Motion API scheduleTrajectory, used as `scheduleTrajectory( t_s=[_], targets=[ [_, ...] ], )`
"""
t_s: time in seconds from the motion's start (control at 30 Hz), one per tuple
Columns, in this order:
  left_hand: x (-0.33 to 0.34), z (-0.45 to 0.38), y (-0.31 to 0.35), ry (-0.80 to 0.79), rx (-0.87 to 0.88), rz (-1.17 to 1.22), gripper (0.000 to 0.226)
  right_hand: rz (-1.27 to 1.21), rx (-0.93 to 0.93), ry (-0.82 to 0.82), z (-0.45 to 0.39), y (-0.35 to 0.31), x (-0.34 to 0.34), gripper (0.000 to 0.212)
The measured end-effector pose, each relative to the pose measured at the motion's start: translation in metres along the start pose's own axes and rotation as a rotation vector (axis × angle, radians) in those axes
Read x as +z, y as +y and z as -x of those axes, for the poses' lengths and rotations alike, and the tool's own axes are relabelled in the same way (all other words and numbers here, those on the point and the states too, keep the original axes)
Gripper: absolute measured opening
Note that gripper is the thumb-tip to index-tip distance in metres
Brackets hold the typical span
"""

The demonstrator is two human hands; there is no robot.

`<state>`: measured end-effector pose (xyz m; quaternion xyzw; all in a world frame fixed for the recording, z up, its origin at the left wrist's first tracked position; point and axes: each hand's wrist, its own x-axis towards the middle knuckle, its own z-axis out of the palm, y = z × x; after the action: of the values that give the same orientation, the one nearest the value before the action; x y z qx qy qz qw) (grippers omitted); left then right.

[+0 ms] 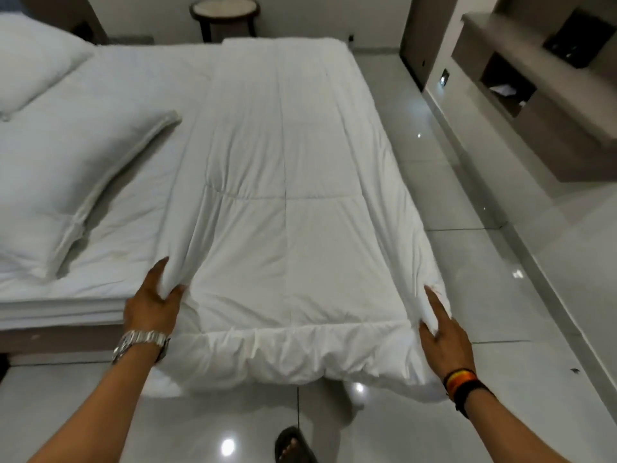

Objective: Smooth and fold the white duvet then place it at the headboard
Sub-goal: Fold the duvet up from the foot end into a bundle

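White quilted duvet (pixel 287 202), folded into a long strip, lies along the right side of the white-sheeted bed (pixel 140 135), and its near end droops over the bed's edge toward the glossy grey tiled floor (pixel 467 262). Nearest the camera, a foot in a dark sandal (pixel 293 446) stands on the tiles. The left hand (pixel 152 305), with a silver metal watch (pixel 140 344) on the wrist, pinches the duvet's near left corner, thumb and fingers closed on a bunched pleat of fabric. The right hand (pixel 442 332), with a black, orange and yellow woven band (pixel 462 382) on the wrist, grips the near right corner, fingers pressed into the fabric with a fold clamped between them. Further up the bed, two plump white pillows (pixel 76 182) lie on the left side, apart from the duvet. Beyond the far end of the bed stands a round dark-framed side table (pixel 224 15), and a grey wall-mounted shelf unit (pixel 534 95) runs along the right wall.
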<state>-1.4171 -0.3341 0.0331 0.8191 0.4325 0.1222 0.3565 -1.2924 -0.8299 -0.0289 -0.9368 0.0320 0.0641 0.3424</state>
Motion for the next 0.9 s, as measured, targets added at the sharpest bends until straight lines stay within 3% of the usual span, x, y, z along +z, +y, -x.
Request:
scheduleTrajectory(
  t_s=[0.33, 0.47, 0.57, 0.63, 0.77, 0.9],
  targets=[
    [-0.019, 0.103, -0.061, -0.029, -0.025, -0.108, 0.069, 0.055, -0.014, 0.026, 0.087, 0.058, -0.032, 0.099],
    [-0.01, 0.122, -0.082, -0.034, -0.078, -0.158, 0.07, 0.045, 0.07, -0.01, 0.102, 0.083, -0.027, 0.098],
    [0.0, 0.112, -0.089, -0.069, -0.08, -0.268, 0.076, 0.066, 0.188, -0.085, 0.095, 0.077, -0.018, 0.089],
    [0.01, 0.107, -0.096, -0.084, -0.08, -0.34, 0.081, 0.064, 0.287, -0.116, 0.087, 0.07, -0.011, 0.094],
    [0.048, 0.116, -0.117, -0.081, -0.076, -0.338, 0.078, 0.143, 0.195, -0.116, 0.062, 0.051, 0.017, 0.095],
    [0.096, 0.133, -0.122, -0.164, -0.086, -0.186, 0.075, 0.046, 0.179, -0.161, 0.043, 0.036, 0.051, 0.086]
  ],
)
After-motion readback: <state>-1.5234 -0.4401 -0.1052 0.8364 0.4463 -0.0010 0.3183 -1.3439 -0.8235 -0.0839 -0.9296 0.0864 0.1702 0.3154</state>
